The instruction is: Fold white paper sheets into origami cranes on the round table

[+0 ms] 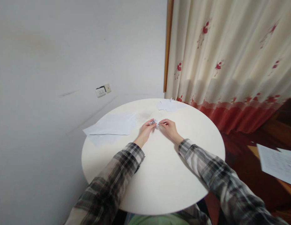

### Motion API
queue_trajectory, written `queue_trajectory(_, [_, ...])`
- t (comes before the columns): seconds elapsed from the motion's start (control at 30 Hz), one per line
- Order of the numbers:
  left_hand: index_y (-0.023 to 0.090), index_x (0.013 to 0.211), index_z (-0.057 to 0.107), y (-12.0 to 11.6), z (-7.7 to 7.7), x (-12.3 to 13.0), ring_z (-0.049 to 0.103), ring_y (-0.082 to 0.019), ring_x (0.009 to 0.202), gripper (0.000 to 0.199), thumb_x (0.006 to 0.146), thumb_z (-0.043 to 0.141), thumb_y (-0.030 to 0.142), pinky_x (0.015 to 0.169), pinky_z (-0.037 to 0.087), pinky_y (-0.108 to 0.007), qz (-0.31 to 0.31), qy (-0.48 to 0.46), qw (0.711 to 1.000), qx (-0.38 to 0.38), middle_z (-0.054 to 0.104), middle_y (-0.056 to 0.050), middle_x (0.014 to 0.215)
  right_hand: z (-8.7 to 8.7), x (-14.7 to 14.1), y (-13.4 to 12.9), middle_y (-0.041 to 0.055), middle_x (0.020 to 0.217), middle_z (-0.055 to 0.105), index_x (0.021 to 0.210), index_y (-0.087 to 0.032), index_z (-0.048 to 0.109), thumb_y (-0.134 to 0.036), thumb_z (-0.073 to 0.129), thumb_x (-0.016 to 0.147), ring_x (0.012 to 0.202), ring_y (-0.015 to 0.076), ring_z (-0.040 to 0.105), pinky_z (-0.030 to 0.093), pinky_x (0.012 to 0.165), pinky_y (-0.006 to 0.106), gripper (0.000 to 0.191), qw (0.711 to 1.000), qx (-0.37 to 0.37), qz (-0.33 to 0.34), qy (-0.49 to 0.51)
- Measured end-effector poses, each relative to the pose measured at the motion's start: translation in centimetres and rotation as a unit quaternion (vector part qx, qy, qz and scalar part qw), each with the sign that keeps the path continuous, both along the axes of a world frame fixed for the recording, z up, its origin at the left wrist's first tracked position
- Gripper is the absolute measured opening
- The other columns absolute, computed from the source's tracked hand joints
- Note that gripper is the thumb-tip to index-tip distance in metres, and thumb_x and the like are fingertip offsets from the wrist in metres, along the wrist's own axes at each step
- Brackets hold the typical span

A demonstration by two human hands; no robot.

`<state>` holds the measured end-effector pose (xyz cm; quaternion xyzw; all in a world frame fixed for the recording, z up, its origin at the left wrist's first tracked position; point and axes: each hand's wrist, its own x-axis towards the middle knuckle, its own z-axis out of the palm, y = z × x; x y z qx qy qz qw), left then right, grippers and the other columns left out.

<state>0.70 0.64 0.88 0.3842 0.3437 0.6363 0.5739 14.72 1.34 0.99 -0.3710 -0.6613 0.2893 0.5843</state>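
Note:
A small crumpled or folded piece of white paper [157,123] is held above the middle of a round white table [164,175]. My left hand [146,129] pinches it from the left side, thumb toward me. On its right edge, my right hand [169,127] grips it between thumb and fingertips. The paper's exact shape is too small to make out, and the fingers partly cover it. Both forearms, in checked sleeves, reach in over the table's near side.
Sheets of white paper [110,123] lie at the table's left. More paper pieces [171,105] rest at the far edge. A wall with a socket [100,92] stands left, a curtain [225,56] behind right. Printed sheets [276,162] lie lower right, off the table.

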Motion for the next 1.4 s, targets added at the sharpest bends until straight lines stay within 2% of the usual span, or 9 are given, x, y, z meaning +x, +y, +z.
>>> queue_trajectory(0.2, [0.013, 0.083, 0.059, 0.1, 0.1, -0.1, 0.057, -0.008, 0.064, 0.032, 0.055, 0.072, 0.011, 0.063, 0.040, -0.020, -0.042, -0.018, 0.999, -0.007, 0.063, 0.000, 0.071, -0.3, 0.0, 0.6, 0.0038, 0.069, 0.065, 0.066, -0.017, 0.062, -0.032, 0.061, 0.065, 0.066, 0.0154, 0.057, 0.044, 0.064, 0.027, 0.015, 0.998, -0.036, -0.001, 0.057])
queue_trajectory(0.43, [0.012, 0.078, 0.058, 0.3, 0.0, -0.2, 0.058, -0.009, 0.064, 0.027, 0.055, 0.072, 0.011, 0.064, 0.042, -0.020, -0.053, -0.051, 0.997, -0.005, 0.063, -0.001, 0.070, -0.6, -0.3, 0.9, 0.0038, 0.069, 0.063, 0.068, -0.016, 0.062, -0.031, 0.061, 0.064, 0.065, 0.0148, 0.056, 0.043, 0.064, 0.027, 0.016, 0.994, -0.051, 0.010, 0.092])
queue_trajectory(0.6, [0.013, 0.083, 0.060, 0.4, -0.2, -0.3, 0.057, -0.008, 0.064, 0.031, 0.055, 0.072, 0.011, 0.065, 0.041, -0.021, -0.047, -0.029, 0.998, 0.000, 0.063, -0.001, 0.071, -0.4, -0.1, 0.6, 0.0032, 0.070, 0.064, 0.068, -0.017, 0.061, -0.031, 0.061, 0.063, 0.065, 0.0142, 0.056, 0.044, 0.063, 0.026, 0.015, 0.997, -0.042, 0.014, 0.063])
queue_trajectory(0.77, [0.013, 0.091, 0.061, 0.3, -0.2, -0.4, 0.058, -0.009, 0.069, 0.038, 0.055, 0.073, 0.013, 0.069, 0.041, -0.022, -0.042, 0.011, 0.999, 0.016, 0.064, -0.003, 0.079, -0.3, -0.2, 0.2, 0.0024, 0.076, 0.064, 0.086, -0.018, 0.061, -0.026, 0.061, 0.062, 0.063, 0.0125, 0.056, 0.044, 0.059, 0.024, 0.025, 0.998, -0.032, 0.042, 0.032])
queue_trajectory(0.97, [0.013, 0.095, 0.061, 0.5, -0.7, -0.4, 0.058, -0.011, 0.071, 0.042, 0.055, 0.074, 0.019, 0.070, 0.041, -0.024, -0.027, 0.046, 0.998, 0.028, 0.065, -0.004, 0.080, -0.1, -0.4, -0.3, 0.0016, 0.075, 0.065, 0.091, -0.019, 0.061, -0.026, 0.061, 0.064, 0.064, 0.0124, 0.056, 0.043, 0.060, 0.023, 0.028, 1.000, 0.006, 0.003, -0.011])
queue_trajectory(1.17, [0.013, 0.090, 0.061, 0.3, -0.3, -0.2, 0.056, -0.009, 0.065, 0.040, 0.053, 0.074, 0.018, 0.065, 0.040, -0.022, -0.014, 0.039, 0.999, 0.020, 0.063, -0.001, 0.074, 0.0, -0.4, -0.5, 0.0023, 0.077, 0.066, 0.088, -0.019, 0.062, -0.028, 0.058, 0.069, 0.066, 0.0134, 0.057, 0.044, 0.063, 0.025, 0.022, 1.000, 0.015, -0.002, -0.007])
queue_trajectory(1.4, [0.013, 0.078, 0.058, -0.2, 0.6, 0.0, 0.054, -0.007, 0.059, 0.030, 0.053, 0.074, 0.015, 0.062, 0.039, -0.020, -0.034, 0.004, 0.999, 0.003, 0.061, 0.001, 0.066, -0.3, -0.6, 0.1, 0.0027, 0.071, 0.063, 0.071, -0.017, 0.059, -0.029, 0.060, 0.065, 0.066, 0.0141, 0.057, 0.045, 0.065, 0.025, 0.014, 0.993, -0.029, 0.030, 0.107])
